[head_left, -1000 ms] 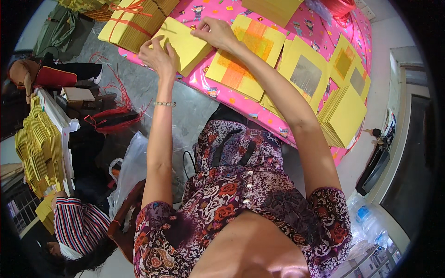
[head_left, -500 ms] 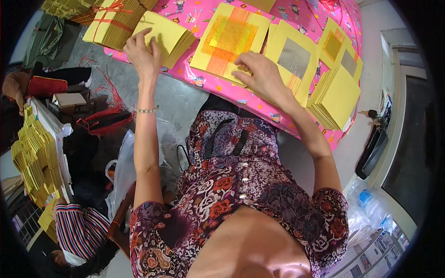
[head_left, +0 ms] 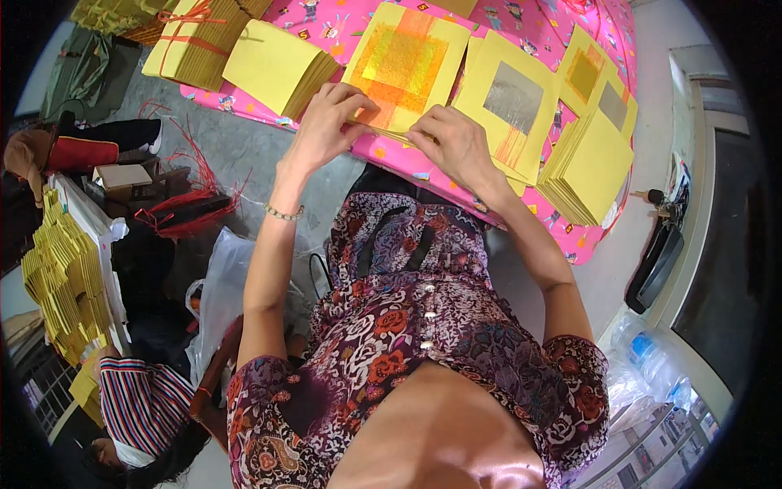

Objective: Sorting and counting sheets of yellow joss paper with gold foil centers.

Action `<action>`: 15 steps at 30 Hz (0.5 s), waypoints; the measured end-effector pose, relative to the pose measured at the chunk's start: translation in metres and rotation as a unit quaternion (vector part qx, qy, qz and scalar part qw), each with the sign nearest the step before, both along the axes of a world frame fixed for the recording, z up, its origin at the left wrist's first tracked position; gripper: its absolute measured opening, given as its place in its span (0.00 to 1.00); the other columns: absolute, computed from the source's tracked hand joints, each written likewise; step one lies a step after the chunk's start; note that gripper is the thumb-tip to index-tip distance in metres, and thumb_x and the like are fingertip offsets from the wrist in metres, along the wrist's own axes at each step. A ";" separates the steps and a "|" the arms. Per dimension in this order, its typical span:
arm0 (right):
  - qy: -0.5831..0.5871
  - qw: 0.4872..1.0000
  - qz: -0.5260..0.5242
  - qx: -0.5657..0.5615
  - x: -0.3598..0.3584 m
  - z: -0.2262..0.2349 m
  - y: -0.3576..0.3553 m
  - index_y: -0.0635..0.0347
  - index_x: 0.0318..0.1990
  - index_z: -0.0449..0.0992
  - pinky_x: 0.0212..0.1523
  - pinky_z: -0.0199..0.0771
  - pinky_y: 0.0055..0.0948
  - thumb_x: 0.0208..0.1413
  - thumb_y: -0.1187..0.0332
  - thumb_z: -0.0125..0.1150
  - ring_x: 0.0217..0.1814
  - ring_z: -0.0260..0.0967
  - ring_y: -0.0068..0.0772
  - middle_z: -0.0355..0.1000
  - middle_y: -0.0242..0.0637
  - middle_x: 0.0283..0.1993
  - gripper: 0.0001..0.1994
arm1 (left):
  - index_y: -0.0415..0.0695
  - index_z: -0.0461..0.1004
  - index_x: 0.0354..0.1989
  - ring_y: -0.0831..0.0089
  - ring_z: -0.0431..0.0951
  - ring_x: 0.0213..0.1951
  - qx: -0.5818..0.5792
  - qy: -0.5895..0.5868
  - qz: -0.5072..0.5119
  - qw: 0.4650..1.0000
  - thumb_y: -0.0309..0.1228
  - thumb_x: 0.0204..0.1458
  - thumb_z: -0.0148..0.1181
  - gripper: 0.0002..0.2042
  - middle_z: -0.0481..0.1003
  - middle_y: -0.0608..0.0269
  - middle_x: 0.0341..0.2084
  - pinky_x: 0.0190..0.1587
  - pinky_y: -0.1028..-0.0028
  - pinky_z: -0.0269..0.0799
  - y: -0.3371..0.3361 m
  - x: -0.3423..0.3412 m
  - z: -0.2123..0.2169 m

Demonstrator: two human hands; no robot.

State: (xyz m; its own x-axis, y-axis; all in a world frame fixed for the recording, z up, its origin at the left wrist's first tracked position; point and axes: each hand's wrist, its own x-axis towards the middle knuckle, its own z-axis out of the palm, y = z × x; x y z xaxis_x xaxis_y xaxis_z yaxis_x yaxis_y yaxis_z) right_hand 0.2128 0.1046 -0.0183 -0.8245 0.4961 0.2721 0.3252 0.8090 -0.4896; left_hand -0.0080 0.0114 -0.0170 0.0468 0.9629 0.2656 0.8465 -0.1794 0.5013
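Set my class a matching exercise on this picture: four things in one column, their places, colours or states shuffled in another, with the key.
1. Tied paper bundle
2. Left hand
3. Tablecloth
4. Silver-patched sheet

A. Pink, with printed figures
B. Just right of the orange-patterned paper
C. Bound with red strips
D. At the orange-patterned paper's near edge

Pairs: 1-C, 2-D, 3-A, 4-B
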 end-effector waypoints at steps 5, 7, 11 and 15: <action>-0.002 0.997 -0.025 -0.076 -0.003 0.003 0.004 0.61 0.26 0.75 0.32 0.69 0.39 0.50 0.62 0.58 0.31 0.68 0.43 0.68 0.39 0.27 0.11 | 0.45 0.75 0.36 0.62 0.67 0.42 -0.016 -0.029 -0.006 0.999 0.27 0.39 0.65 0.13 0.71 0.63 0.36 0.46 0.67 0.66 0.003 -0.004 0.003; -0.013 0.996 -0.031 -0.086 -0.004 0.007 0.005 0.61 0.26 0.75 0.31 0.68 0.39 0.50 0.62 0.58 0.31 0.68 0.43 0.68 0.39 0.26 0.11 | 0.45 0.75 0.36 0.61 0.67 0.42 -0.019 -0.031 -0.008 0.999 0.27 0.39 0.65 0.13 0.71 0.63 0.36 0.45 0.67 0.66 0.003 -0.004 0.003; -0.019 0.993 -0.042 -0.105 -0.004 0.006 0.006 0.62 0.24 0.75 0.30 0.67 0.39 0.50 0.62 0.58 0.29 0.68 0.44 0.68 0.39 0.25 0.12 | 0.45 0.75 0.36 0.61 0.67 0.41 -0.027 -0.045 -0.007 0.999 0.28 0.39 0.65 0.13 0.71 0.63 0.36 0.46 0.67 0.67 0.002 -0.005 0.004; -0.016 0.992 -0.045 -0.116 -0.004 0.005 0.006 0.62 0.25 0.75 0.30 0.67 0.39 0.50 0.61 0.58 0.30 0.68 0.44 0.68 0.39 0.26 0.12 | 0.45 0.75 0.36 0.61 0.68 0.41 -0.025 -0.041 -0.011 0.999 0.28 0.39 0.66 0.13 0.71 0.63 0.36 0.45 0.67 0.67 0.004 -0.005 0.003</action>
